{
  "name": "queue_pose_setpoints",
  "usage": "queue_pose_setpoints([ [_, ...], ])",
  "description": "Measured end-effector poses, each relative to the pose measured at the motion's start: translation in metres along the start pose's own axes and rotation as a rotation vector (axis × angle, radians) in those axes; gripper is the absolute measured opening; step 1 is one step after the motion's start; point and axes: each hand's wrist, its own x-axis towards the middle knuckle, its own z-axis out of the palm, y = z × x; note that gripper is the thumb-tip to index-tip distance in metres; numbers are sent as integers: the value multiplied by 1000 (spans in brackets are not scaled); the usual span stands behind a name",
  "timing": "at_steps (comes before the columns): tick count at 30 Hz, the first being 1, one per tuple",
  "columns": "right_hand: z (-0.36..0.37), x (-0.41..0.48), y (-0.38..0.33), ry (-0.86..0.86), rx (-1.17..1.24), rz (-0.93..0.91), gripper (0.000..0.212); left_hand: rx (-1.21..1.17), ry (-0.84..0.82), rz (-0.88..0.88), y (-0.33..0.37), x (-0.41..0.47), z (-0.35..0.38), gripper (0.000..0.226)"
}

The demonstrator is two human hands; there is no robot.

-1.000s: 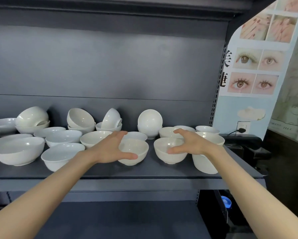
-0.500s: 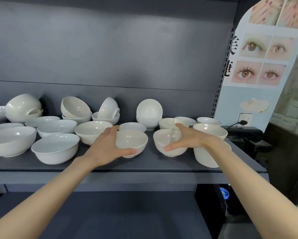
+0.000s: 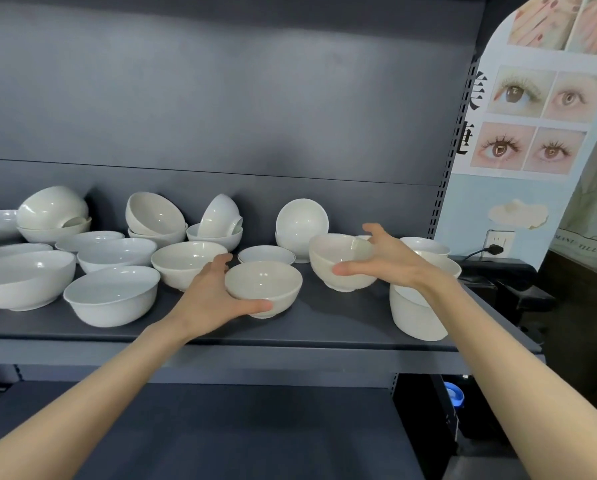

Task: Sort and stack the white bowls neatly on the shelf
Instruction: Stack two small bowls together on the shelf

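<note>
Fingers [image 3: 221, 264] of the left hand [image 3: 214, 301] lie spread behind a small white bowl [image 3: 264, 287], thumb curled along its lower front wall: clamped on it. That bowl sits at frame centre, near the front of the shelf [image 3: 324, 327]; foot on the surface or just off it, cannot tell. The right hand [image 3: 392, 263] clasps a second bowl [image 3: 340, 263] right of centre, thumb on the near wall, fingers curved over the far rim. A doubled rim line hints at another bowl nested beneath; not certain. Judged progress: early. One stack of bowls [image 3: 416, 313] stands at the right end, by the right forearm. Left half is unsorted: a large bowl [image 3: 23, 278], mid-sized bowls [image 3: 112, 294] and a shallow dish [image 3: 266, 254] stand singly. In the back row, tipped bowls [image 3: 153, 211] lean in or on others. Most sorting by size remains. Surface is a dark grey shelf with a matching back panel. A lower shelf [image 3: 221, 427] lies beneath. Upper right: a poster of eyes [image 3: 532, 119], with a wall socket [image 3: 499, 239] below it.
</note>
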Motion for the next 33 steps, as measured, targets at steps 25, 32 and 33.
queue_pose_setpoints([
  [25,63,21,-31,-171,112,-114,110,-536,-277,-112,-12,12,23,74],
  [32,65,20,-28,-177,144,-110,116,-549,-282,-91,-12,11,23,69],
  [33,65,20,-29,-185,155,-113,117,-554,-286,-90,-12,10,23,68],
])
